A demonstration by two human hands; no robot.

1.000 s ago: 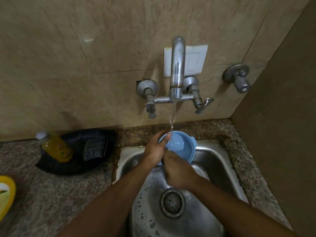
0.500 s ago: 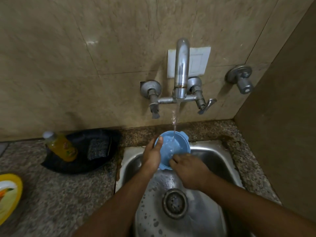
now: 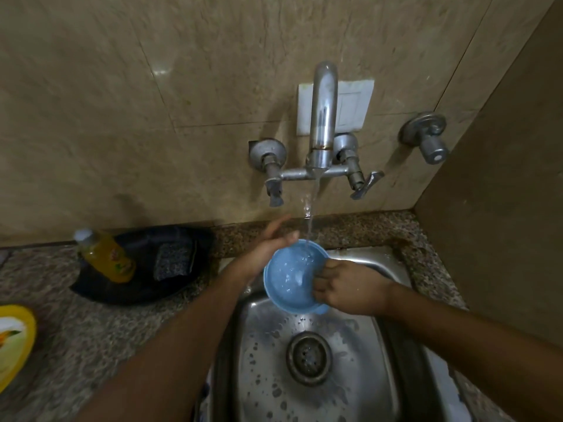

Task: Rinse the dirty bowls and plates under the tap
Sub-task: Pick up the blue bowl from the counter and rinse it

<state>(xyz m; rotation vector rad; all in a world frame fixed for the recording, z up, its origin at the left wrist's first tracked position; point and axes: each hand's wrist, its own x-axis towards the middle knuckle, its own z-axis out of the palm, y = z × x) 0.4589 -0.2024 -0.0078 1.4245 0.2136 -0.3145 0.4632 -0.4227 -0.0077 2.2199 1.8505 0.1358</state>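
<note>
The bowl [image 3: 292, 274] is held tilted over the sink [image 3: 374, 263], right under the tap [image 3: 323, 117] – so the stream lands inside – with the left hand [image 3: 268, 248] steadying its far rim, fingers mostly straight, and the right hand [image 3: 347, 289] curled on the near rim.

No text, brand, number or sign can be read anywhere in the head view. The yellow bottle [image 3: 105, 255], lying on the black tray [image 3: 146, 287] at the back edge of the table, left of the sink, carries a label [image 3: 117, 259] with a red and green patch, but its print is too small and blurred to make out. The yellow plate [image 3: 13, 345] at the table's left edge shows a coloured picture, with no legible lettering. The white wall plate [image 3: 353, 108] behind the tap bears no marking that can be told.
</note>
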